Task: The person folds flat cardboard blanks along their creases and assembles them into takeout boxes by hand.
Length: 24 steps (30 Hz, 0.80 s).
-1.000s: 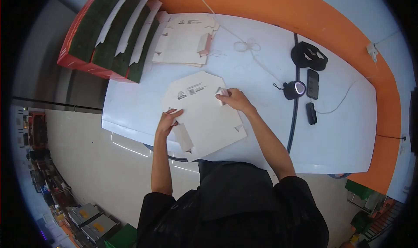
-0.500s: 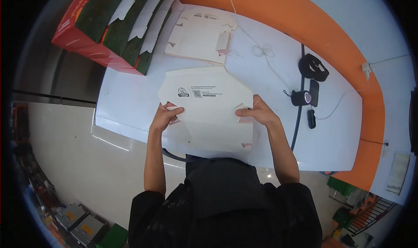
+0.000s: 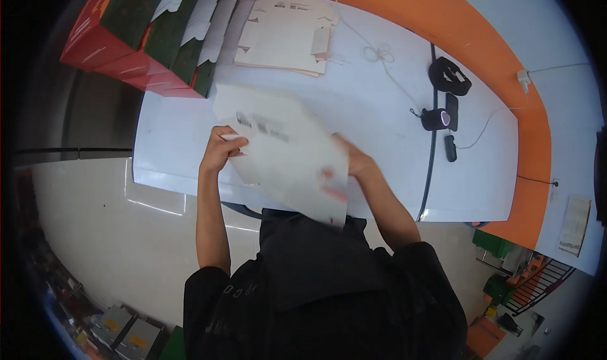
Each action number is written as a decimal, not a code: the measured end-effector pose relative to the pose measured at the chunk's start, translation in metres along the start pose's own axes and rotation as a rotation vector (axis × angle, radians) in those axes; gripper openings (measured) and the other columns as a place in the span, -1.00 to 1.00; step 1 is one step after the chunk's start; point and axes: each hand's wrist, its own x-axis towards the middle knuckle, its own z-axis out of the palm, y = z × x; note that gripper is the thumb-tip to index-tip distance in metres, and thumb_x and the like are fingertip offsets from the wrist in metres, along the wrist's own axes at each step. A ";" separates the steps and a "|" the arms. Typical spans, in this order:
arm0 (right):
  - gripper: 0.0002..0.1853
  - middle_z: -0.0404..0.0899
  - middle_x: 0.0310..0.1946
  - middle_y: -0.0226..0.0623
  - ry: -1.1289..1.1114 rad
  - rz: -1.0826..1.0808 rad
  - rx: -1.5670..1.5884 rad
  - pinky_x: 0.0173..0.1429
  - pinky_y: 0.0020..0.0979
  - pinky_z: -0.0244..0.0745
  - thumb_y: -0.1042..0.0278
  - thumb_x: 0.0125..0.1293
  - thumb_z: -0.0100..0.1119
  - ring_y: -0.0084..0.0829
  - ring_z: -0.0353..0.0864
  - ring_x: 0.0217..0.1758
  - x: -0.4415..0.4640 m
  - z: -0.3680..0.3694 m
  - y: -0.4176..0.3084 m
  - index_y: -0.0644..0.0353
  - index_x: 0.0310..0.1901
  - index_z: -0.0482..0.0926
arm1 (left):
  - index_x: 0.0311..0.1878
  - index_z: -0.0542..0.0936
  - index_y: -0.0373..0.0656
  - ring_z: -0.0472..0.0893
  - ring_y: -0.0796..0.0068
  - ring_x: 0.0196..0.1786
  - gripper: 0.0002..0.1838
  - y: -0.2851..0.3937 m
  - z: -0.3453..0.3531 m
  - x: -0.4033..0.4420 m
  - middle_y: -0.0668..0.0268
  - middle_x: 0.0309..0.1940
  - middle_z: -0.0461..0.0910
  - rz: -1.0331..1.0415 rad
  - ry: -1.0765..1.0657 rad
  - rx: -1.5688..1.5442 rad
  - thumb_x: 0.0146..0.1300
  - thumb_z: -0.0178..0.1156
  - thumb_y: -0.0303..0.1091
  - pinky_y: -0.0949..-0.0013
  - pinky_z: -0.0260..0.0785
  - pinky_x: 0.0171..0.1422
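A pale cardboard sheet (image 3: 284,145) with dark print is raised and tilted over the front of the table, blurred by motion. My left hand (image 3: 221,148) pinches its left edge between thumb and fingers. At the sheet's right edge is my right hand (image 3: 354,156), partly hidden behind the card, so its fingertips do not show clearly. Beyond the sheet lies a stack of similar flat cardboard pieces (image 3: 278,37) with a folded flap at its right.
Red and green boxes (image 3: 136,69) holding white card stand at the back left. On the white table (image 3: 392,164) lie a coiled cable (image 3: 378,54), a black strap-like item (image 3: 449,76), a round black device (image 3: 435,119), a phone (image 3: 451,104) and a small black item (image 3: 450,148).
The sheet has turned clockwise, its right side swinging down toward the body. My right hand has shifted left and partly behind the card; my left hand keeps its pinch.
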 end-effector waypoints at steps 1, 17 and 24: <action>-0.69 0.75 -0.24 -0.26 0.131 0.007 0.013 -0.07 -0.37 0.57 0.41 0.14 0.58 -0.47 0.68 -0.18 -0.002 -0.001 -0.002 0.34 -0.12 0.72 | -0.36 0.72 -0.23 0.31 0.76 -0.67 -0.89 0.012 -0.001 -0.006 0.45 -0.61 0.55 -0.026 0.096 0.000 0.20 0.50 -0.46 0.53 0.24 -0.54; -0.74 0.76 -0.24 -0.20 1.006 -0.072 -0.461 -0.15 -0.35 0.57 0.37 0.19 0.52 -0.48 0.69 -0.27 0.006 -0.019 0.060 0.39 -0.20 0.73 | -0.27 0.73 -0.23 0.37 0.71 -0.61 -0.77 0.014 0.042 -0.007 0.41 -0.52 0.63 -0.213 0.194 0.232 0.26 0.49 -0.25 0.52 0.33 -0.47; -0.72 0.69 -0.29 -0.17 1.139 -0.191 -0.663 -0.04 -0.28 0.55 0.33 0.19 0.50 -0.24 0.68 -0.20 0.005 -0.048 0.051 0.33 -0.15 0.72 | -0.14 0.73 -0.24 0.43 0.69 -0.56 -0.79 0.002 0.097 -0.017 0.41 -0.46 0.66 -0.177 0.256 0.126 0.32 0.43 -0.28 0.51 0.33 -0.42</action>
